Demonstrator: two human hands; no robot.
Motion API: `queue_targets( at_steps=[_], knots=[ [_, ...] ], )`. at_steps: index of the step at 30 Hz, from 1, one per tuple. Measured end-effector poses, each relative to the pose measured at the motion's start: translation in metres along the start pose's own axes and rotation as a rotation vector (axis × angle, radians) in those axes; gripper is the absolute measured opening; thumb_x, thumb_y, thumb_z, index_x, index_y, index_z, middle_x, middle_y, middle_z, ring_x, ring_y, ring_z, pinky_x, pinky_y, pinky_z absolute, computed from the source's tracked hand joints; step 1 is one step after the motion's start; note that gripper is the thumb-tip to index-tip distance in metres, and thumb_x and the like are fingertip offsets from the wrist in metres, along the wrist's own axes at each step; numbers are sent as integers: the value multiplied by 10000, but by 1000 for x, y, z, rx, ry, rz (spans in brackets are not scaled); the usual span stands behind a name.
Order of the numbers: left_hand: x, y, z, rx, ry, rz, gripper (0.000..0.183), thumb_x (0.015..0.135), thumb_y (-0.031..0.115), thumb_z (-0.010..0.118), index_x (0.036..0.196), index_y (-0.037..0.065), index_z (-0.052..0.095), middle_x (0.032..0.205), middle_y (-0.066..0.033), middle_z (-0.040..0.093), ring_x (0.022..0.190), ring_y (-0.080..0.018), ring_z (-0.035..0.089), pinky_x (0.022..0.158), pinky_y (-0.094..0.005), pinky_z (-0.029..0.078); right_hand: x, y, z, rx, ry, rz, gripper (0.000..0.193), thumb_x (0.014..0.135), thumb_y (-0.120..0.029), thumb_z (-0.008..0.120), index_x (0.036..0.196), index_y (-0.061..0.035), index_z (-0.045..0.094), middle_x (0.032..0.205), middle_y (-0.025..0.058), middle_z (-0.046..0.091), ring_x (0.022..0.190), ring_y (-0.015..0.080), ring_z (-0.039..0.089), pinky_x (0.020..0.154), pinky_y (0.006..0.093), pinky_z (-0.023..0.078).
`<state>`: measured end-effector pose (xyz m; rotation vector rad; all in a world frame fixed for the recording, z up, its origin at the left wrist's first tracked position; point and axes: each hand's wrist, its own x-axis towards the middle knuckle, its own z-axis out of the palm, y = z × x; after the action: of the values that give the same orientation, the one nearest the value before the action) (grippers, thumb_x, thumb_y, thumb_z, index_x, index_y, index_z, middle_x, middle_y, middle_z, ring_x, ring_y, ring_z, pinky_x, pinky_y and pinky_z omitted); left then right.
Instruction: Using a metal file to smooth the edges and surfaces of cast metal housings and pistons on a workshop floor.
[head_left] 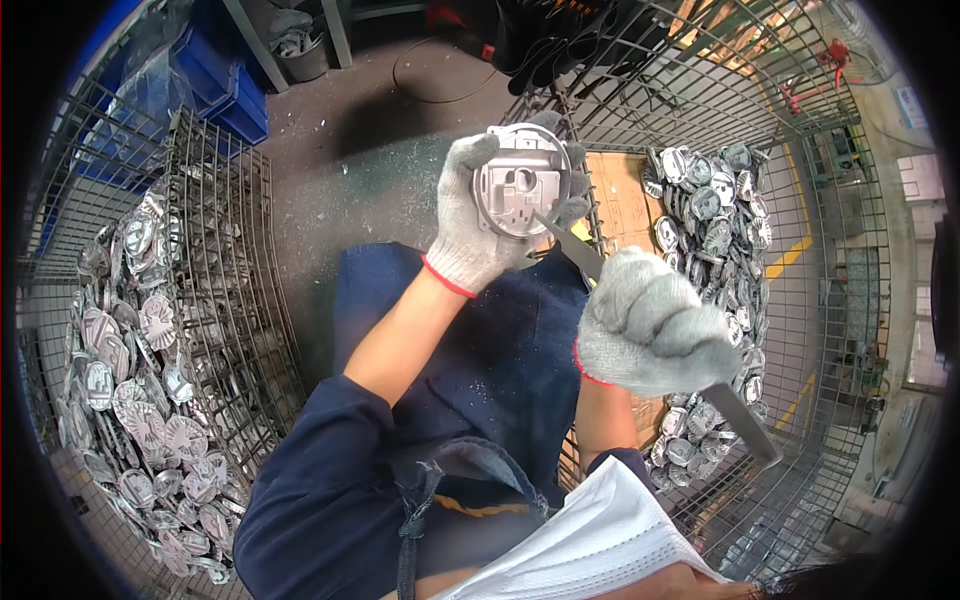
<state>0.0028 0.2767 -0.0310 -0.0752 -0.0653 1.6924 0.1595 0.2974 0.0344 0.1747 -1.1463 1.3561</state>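
My left hand (468,215), in a grey knit glove with a red cuff, grips a round cast metal part (522,183) by its rim. The part's face has a raised crossbar, a central hole and several small holes. My right hand (655,325), gloved the same way, is closed in a fist around a long flat metal scraper (742,425). Its narrow pointed end lies at the lower edge of the casting, seemingly touching it. The other end sticks out below the fist, towards the lower right.
Wire mesh cages stand on both sides, with heaps of similar castings on the left (140,380) and the right (715,225). Brown cardboard (620,200) lines the right cage. Blue bins (225,95) and a bucket (302,55) stand at the far left.
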Motion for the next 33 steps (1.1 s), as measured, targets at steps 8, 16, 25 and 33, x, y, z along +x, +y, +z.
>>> queue_targets(
  at_steps=[8, 16, 25, 33],
  knots=[
    [-5, -25, 21, 117, -148, -55, 750, 902, 410, 630, 1506, -3, 467, 1327, -298, 633, 1083, -455, 705, 935, -638, 593, 13, -46, 9, -46, -84, -17, 594, 1129, -547, 293, 707, -148, 417, 586, 38, 464, 466, 189, 458, 453, 330, 399],
    [13, -30, 1, 377, -13, -88, 865, 891, 539, 554, 1558, 2, 431, 1373, -304, 622, 1195, -465, 677, 982, -633, 578, 4, -96, 4, -231, -58, -143, 449, 1094, -436, 451, 753, -145, 416, 600, -7, 441, 442, 134, 395, 433, 273, 371],
    [2, -18, -10, 4, -143, -173, 916, 877, 650, 582, 1580, 85, 424, 1495, -312, 519, 1260, -547, 600, 1030, -706, 507, -57, -133, -153, -788, 641, 448, 258, 1049, -300, 568, 1018, -49, 620, 728, 12, 537, 575, 103, 491, 458, 283, 373],
    [-29, 75, -26, 245, 142, 139, 673, 972, 445, 530, 1481, 6, 516, 1510, -211, 548, 1389, -380, 512, 1181, -571, 388, -258, -155, -348, -1610, 142, 1525, 549, 963, -502, 616, 966, 34, 732, 856, 200, 729, 830, 287, 693, 800, 407, 515]
  ],
)
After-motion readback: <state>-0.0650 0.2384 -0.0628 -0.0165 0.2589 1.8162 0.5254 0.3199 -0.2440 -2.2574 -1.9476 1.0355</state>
